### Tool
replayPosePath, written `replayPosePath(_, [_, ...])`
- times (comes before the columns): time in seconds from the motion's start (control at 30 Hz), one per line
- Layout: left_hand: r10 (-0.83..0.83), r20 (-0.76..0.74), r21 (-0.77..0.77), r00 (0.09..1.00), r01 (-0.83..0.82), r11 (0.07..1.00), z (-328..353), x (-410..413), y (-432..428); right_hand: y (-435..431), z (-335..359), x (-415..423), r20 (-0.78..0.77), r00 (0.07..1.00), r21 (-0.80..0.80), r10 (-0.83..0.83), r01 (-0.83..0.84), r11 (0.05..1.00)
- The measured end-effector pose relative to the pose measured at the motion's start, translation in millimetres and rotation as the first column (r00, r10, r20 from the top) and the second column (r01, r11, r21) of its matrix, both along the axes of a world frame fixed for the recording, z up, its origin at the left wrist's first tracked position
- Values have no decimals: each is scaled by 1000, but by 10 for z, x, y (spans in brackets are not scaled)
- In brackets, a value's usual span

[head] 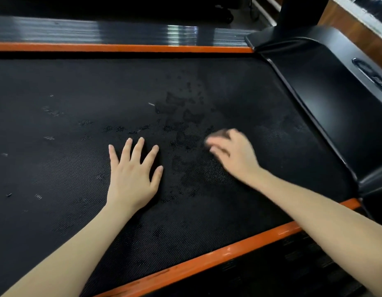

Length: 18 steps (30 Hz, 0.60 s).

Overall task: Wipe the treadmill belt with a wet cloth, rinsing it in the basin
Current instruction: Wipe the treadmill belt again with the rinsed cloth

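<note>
The black textured treadmill belt (78, 163) fills the view, with darker wet patches (185, 116) across its middle. My left hand (132, 174) lies flat on the belt with its fingers spread, holding nothing. To its right, my right hand (233, 153) is low over the wet area and blurred by motion, its fingers bent downward. A dark brownish smear shows at its fingertips, and whether that is a cloth is unclear against the black belt. No basin is in view.
Orange side rails run along the far edge (121, 47) and the near edge (228, 251) of the belt. The black motor cover (327, 99) rises at the right end, with an upright post (301, 11) behind it. Small light specks dot the belt's left part.
</note>
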<state>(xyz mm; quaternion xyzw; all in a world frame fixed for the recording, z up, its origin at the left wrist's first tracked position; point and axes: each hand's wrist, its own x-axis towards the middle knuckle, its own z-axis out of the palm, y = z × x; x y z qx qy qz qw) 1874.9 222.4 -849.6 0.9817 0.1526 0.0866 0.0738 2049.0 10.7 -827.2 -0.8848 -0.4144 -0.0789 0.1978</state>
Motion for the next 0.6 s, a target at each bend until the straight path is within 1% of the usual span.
replayPosePath(0.03, [-1,-3,-1,1000,1,1000,-4,0,-1,30,-16,192,-11,978,40,-206,206,978])
replayPosePath(0.07, [-1,-10,-3,1000,1,1000,-5,-2,0,64,-25,306,-49,927,50,-371,374,926])
replayPosePath(0.1, [4,-16,-5,1000,-4,1000,1,-5,0,98,-42,345,-53,891,52,-451,454,890])
replayPosePath(0.17, [7,-16,-24,1000,-7,1000,36,-6,-3,116,-75,332,-30,884,65,-466,467,882])
replayPosePath(0.27, [23,45,-68,999,-19,997,139,21,55,94,-84,305,-29,901,91,-432,433,897])
replayPosePath(0.37, [39,73,-52,997,-35,998,229,200,271,96,-120,351,-6,896,105,-444,443,891])
replayPosePath(0.5, [104,28,-3,994,-104,995,252,616,617,89,-147,354,1,904,133,-428,424,896])
replayPosePath(0.6, [140,-11,-14,990,-140,990,138,798,742,60,-164,418,8,908,116,-419,416,902])
